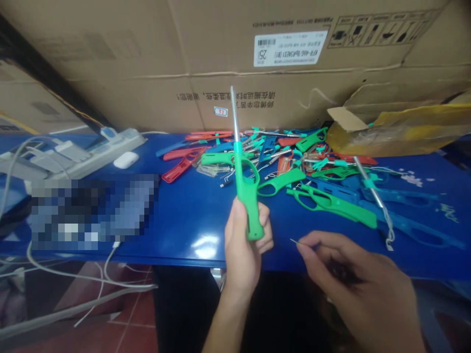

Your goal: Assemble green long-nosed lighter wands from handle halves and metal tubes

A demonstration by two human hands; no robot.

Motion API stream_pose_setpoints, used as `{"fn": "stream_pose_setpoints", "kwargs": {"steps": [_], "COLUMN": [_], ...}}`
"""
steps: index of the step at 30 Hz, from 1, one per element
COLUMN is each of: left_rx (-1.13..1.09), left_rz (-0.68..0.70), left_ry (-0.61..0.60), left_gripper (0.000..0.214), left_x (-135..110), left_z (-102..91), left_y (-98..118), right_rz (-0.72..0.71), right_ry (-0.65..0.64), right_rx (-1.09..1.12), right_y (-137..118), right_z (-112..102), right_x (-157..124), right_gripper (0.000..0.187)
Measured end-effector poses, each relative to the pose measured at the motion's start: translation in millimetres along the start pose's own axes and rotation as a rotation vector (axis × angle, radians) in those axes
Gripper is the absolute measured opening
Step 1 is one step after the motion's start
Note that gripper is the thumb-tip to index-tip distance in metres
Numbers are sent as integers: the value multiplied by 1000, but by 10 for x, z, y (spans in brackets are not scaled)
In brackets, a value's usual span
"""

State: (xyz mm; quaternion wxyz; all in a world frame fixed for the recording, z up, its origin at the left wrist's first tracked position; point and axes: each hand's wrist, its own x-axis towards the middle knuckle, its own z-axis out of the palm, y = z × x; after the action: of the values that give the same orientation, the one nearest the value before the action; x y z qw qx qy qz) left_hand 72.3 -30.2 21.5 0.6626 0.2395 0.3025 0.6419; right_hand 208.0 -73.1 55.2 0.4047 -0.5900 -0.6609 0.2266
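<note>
Upright in my left hand (243, 245) is a green long-necked lighter (249, 198), its thin metal tube pointing up toward the cardboard. My fingers wrap round the lower handle. To the right and nearer to me, my right hand (353, 279) pinches a thin, pin-like piece (294, 241) between thumb and forefinger; only its tip shows, so its kind is unclear. Beyond both hands lies a pile of lighter parts: a green handle shell (334, 206), a red shell (184, 164), blue shells (415, 223) and a metal tube with wires (373, 189).
A large cardboard box (147, 63) walls off the back of the blue table (184, 230). An opened, taped carton (401, 130) stands at the right rear. On the left are a power strip (91, 159) with chargers, a white earphone case (125, 160), and a blurred-out patch above trailing white cables (110, 279).
</note>
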Motion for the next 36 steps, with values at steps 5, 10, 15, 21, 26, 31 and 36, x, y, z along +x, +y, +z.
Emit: {"fn": "stream_pose_setpoints", "kwargs": {"steps": [5, 10, 15, 21, 26, 31, 36], "left_rx": [-112, -153, -152, -96, -53, -12, 57], "left_rz": [-124, -63, -46, -100, -51, -11, 24], "left_ry": [-90, -74, -72, -53, -51, -34, -28], "left_gripper": [61, 55, 55, 59, 59, 41, 33], "left_x": [-1, 5, 15, -4, -7, -33, -45], "left_z": [-38, -18, -9, -11, -5, 1, 3], "left_y": [52, 28, 25, 20, 8, 9, 8], "right_rz": [165, 306, 278, 277, 197, 83, -2], "right_ry": [-154, -288, -327, -313, -294, -191, -56], "right_rx": [356, 730, 817, 761, 670, 546, 279], "right_y": [38, 242, 312, 256, 230, 170, 57], "right_z": [152, 374, 437, 421, 416, 398, 360], "right_x": [54, 140, 167, 166, 176, 152, 62], "right_gripper": [22, 23, 20, 22, 20, 16, 11]}}
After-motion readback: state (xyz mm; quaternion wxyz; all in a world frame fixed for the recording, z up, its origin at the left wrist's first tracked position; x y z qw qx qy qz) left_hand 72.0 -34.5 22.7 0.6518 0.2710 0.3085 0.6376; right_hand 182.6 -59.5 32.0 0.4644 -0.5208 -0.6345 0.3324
